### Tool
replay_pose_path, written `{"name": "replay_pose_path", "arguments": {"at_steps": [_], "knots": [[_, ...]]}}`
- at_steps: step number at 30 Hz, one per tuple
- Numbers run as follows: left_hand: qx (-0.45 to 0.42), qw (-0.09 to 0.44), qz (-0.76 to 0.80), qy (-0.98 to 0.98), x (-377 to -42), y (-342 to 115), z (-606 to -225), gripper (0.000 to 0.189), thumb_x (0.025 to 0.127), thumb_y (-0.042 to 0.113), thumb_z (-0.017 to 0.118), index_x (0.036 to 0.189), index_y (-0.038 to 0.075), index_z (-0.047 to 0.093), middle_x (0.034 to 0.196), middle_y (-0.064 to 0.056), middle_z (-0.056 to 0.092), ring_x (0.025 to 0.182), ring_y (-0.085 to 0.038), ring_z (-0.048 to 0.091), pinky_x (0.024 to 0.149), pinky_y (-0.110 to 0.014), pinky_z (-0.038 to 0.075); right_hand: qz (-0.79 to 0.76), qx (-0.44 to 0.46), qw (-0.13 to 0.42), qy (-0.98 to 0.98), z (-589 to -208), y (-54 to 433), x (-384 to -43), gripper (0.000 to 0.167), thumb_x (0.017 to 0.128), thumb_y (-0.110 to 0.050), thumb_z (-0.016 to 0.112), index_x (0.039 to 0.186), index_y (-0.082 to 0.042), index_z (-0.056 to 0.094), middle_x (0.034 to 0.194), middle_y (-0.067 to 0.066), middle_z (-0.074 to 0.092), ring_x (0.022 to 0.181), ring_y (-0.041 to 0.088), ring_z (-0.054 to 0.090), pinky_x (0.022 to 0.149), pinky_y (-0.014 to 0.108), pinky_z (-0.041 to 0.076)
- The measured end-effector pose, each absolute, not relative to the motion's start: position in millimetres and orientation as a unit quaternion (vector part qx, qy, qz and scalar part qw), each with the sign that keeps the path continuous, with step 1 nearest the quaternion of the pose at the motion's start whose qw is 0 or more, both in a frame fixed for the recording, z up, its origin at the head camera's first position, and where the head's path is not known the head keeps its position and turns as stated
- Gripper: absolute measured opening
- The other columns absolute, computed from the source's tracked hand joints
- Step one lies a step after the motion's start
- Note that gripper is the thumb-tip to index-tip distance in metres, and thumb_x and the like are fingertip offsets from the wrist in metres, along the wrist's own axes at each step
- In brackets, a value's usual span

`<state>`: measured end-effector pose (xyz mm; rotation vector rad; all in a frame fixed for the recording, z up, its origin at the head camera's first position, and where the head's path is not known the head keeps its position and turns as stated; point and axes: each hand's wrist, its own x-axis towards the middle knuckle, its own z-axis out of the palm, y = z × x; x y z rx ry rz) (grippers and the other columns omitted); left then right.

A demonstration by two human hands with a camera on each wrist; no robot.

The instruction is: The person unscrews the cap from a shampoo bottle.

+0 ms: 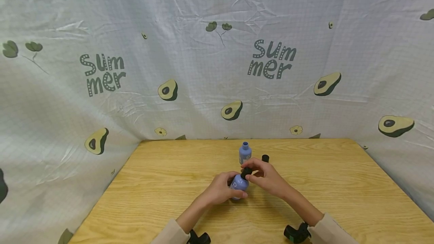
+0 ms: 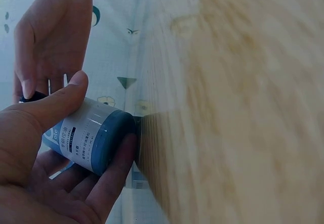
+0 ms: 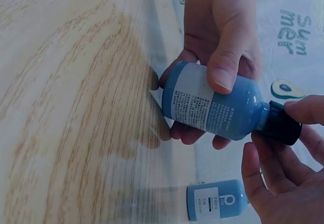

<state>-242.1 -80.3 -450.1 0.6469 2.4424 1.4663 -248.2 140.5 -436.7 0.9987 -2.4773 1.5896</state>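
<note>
A blue bottle with a white label leans to the right over the table. My left hand grips it around the body, thumb on one side and fingers on the other, also clear in the right wrist view. The black cap sits at the bottle's neck, and my right hand pinches it between thumb and fingers. Behind the hands stands a second blue bottle, upright with its neck uncapped; my right hand hides its lower part. Whether the held bottle's base touches the table, I cannot tell.
Just beyond my right hand is another black cap-like piece, its lower part hidden. The wooden table meets a white printed cloth at its back and sides. Black devices sit at both wrists.
</note>
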Motion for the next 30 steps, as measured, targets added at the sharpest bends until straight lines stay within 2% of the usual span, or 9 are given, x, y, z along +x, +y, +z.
{"name": "replay_pose_path", "arguments": {"at_steps": [7, 30], "knots": [[0.222, 0.108, 0.498, 0.831, -241.7, -80.5, -450.9, 0.046, 0.085, 0.022, 0.087, 0.126, 0.011, 0.069, 0.115, -0.003, 0.074, 0.102, -0.013, 0.067, 0.085, -0.033, 0.055, 0.511, 0.317, 0.016, -0.799, -438.9, 140.5, -249.3, 0.028, 0.101, -0.014, 0.067, 0.128, -0.006, 0.064, 0.124, 0.018, 0.066, 0.105, 0.013, 0.064, 0.085, 0.026, 0.056], [0.223, 0.113, 0.501, 0.829, -241.2, -80.8, -449.3, 0.044, 0.086, 0.021, 0.086, 0.126, 0.013, 0.069, 0.115, -0.003, 0.074, 0.102, -0.014, 0.068, 0.084, -0.032, 0.055, 0.507, 0.330, 0.021, -0.796, -439.6, 141.7, -250.6, 0.026, 0.102, -0.012, 0.065, 0.127, -0.006, 0.064, 0.125, 0.020, 0.066, 0.106, 0.017, 0.065, 0.085, 0.027, 0.057]]}}
